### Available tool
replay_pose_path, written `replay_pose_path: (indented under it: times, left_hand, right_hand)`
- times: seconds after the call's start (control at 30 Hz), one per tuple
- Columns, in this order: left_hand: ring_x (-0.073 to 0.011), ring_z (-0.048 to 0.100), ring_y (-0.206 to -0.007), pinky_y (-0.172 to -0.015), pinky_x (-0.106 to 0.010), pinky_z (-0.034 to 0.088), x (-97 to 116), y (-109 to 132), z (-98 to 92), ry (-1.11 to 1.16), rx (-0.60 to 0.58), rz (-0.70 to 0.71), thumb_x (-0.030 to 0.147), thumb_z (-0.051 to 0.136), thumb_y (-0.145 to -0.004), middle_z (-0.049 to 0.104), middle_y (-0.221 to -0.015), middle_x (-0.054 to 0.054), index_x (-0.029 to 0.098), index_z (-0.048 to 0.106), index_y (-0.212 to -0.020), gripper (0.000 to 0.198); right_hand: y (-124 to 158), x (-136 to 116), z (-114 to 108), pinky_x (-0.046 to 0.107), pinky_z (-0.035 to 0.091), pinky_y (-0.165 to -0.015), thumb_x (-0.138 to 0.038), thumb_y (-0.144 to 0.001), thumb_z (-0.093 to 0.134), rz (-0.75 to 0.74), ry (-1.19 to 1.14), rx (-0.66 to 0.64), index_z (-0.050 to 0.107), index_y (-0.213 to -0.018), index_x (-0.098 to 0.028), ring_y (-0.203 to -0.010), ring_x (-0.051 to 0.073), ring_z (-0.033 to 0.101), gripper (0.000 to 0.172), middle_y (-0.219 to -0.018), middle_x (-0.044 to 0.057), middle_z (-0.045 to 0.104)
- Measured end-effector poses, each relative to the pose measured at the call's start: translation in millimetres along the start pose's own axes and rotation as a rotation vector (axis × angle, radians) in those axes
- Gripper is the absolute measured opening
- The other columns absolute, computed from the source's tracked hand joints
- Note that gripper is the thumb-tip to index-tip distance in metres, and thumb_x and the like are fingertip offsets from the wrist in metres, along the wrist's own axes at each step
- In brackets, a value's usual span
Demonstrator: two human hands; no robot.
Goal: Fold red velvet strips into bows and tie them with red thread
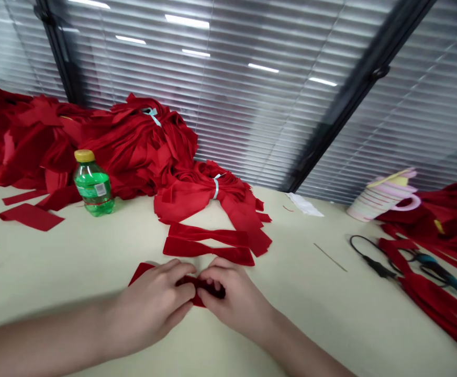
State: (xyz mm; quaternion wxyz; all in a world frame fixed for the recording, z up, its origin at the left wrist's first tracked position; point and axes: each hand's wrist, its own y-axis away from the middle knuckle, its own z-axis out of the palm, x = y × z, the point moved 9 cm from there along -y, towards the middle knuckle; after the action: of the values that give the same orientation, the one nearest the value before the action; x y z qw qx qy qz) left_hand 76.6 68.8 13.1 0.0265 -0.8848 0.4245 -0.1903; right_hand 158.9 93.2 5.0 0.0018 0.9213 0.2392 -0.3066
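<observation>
Two bare hands working at a flat, velvety dark-red fabric strip (139,272) on a pale cream tabletop (307,309).
The left hand (163,293), palm down, extends from the lower left; the right hand (234,293), its fingers curled, extends from the lower right. Their fingertips nearly meet—both pinching the strip's middle portion. One end shows beside the left hand; just beyond lie two narrow-waisted red fabric strips (191,247).

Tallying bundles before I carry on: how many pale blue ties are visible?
2: one tie near the top of the large red heap, the other tie on the smaller red bundle to its right. More may be hidden.
</observation>
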Motion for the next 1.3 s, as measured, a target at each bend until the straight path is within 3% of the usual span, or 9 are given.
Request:
replay_pose_path:
  times: [0.23, 0.87, 1.07, 1.3]
  left_hand:
    - [-0.0200, 0.056, -0.083, -0.071, -0.031, 0.049, 4.5, -0.2, 1.1, -0.090, -0.028, 0.003, 0.014, 0.049, -0.084, 0.056, -0.088, -0.005, 0.017, 0.059, -0.081, 0.010]
    - [-0.0199, 0.056, -0.086, -0.072, -0.032, 0.046, 5.2, 0.6, 1.4, -0.109, -0.088, 0.019, 0.015, 0.046, -0.089, 0.059, -0.092, -0.002, 0.022, 0.061, -0.095, 0.018]
    - [-0.0184, 0.057, -0.083, -0.070, -0.030, 0.044, 0.1, 0.1, 1.8, -0.014, -0.092, 0.006, 0.016, 0.047, -0.088, 0.060, -0.091, -0.002, 0.021, 0.063, -0.091, 0.017]
    - [-0.0155, 0.058, -0.081, -0.070, -0.027, 0.044, -1.4, -1.6, -4.0, 0.135, -0.092, 0.011, 0.013, 0.047, -0.086, 0.060, -0.088, -0.002, 0.019, 0.064, -0.082, 0.019]
  right_hand:
    - [0.4, 1.7, 1.1, 0.021, 0.041, -0.054, -0.007, -0.071, 0.053, 0.003, 0.002, 0.028, 0.061, -0.067, -0.017, -0.063, 0.011, 0.052, 0.013, -0.073, 0.001, 0.052]
    - [1.3, 3.8, 2.5, 0.020, 0.038, -0.054, -0.006, -0.071, 0.053, -0.030, 0.002, 0.049, 0.055, -0.065, -0.017, -0.065, 0.011, 0.050, 0.013, -0.070, -0.001, 0.050]
    - [4.9, -4.7, -8.4, 0.020, 0.040, -0.054, -0.009, -0.077, 0.052, -0.074, -0.082, 0.131, 0.063, -0.070, -0.017, -0.059, 0.009, 0.050, 0.015, -0.074, 0.000, 0.053]
    - [4.0, -7.4, 1.9, 0.019, 0.040, -0.052, -0.008, -0.073, 0.062, -0.088, -0.126, 0.047, 0.070, -0.072, -0.019, -0.059, 0.009, 0.051, 0.014, -0.066, -0.001, 0.052]
